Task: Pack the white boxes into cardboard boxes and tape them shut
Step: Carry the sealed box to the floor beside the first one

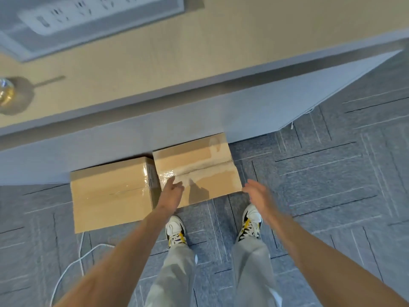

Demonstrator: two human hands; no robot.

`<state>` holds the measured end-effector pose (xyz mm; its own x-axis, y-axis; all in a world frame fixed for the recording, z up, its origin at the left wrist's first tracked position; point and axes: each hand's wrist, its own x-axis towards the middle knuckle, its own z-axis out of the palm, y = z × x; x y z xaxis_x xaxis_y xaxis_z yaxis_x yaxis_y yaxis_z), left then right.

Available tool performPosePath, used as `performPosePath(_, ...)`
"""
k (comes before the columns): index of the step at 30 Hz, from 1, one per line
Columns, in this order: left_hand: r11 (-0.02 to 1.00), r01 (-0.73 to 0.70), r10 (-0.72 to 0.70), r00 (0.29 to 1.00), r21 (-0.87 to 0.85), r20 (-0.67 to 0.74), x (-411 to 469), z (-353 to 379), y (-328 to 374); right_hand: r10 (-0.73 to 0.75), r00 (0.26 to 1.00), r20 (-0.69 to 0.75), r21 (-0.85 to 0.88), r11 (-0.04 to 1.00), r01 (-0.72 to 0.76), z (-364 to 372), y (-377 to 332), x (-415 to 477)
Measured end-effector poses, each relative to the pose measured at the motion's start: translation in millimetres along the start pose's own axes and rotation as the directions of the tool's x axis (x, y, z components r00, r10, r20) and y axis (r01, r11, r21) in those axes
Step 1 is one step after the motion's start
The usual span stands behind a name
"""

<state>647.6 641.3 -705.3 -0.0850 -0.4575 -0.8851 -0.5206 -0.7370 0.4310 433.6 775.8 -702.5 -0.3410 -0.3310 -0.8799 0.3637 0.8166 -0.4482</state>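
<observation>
**boxguy:** where are the cardboard boxes here?

**tapehead:** 2 of them, both on the carpet floor [332, 173], pushed up against the grey front panel [265, 107] under the worktop [199, 52]. The box on the left [110, 191] and the box on the right [199, 160] sit side by side with their sides touching. Both have flaps down and shiny clear tape along the top seam.

**boxguy:** and the hands?

**tapehead:** The person's standing and looking straight down, with both bare arms stretched forward and down. The left hand [171, 188] is at the near left corner of the box on the right, palm down and fingers straight, lying across the taped seam. It looks like it's resting there, but I can't swear there's contact. The right hand [256, 191] is just off that same box's near right corner, fingers loose and a bit spread, gripping nothing. So both hands are wide and holding nothing, 1 on each side of that box.

**boxguy:** anything else around?

**tapehead:** 2 white sneakers with yellow laces, the left shoe [176, 229] and right shoe [251, 222], are planted just behind the box, with grey trousers above them. A white cable [73, 262] loops on the carpet at lower left. On the worktop there's a blurry power strip [88, 12] in a grey tray, plus a shiny round thing [5, 93] at the left edge that I can't make out.
</observation>
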Motion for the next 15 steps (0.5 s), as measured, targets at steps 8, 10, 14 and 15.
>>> performPosePath(8, 0.97, -0.169, 0.205, 0.956, -0.175, 0.212, -193.2, 106.4, 126.1, -0.162, 0.954, -0.252, 0.497, 0.825, 0.271, -81.5, -57.6, -166.6)
performPosePath(10, 0.958, -0.241, 0.276, 0.924, -0.158, 0.266, -231.2, 133.3, 151.7, -0.202, 0.925, -0.322, 0.531, 0.77, 0.353, -114.4, -70.7, -194.3)
performPosePath(14, 0.91, -0.406, 0.401, 0.803, -0.087, 0.442, -300.5, 202.6, 192.8, -0.259, 0.875, -0.409, 0.569, 0.677, 0.467, -197.4, -85.7, -245.2)
performPosePath(15, 0.889, -0.454, 0.429, 0.77, -0.067, 0.472, -315.3, 220.5, 201.2, -0.27, 0.868, -0.417, 0.581, 0.656, 0.483, -220.3, -88.5, -259.2)
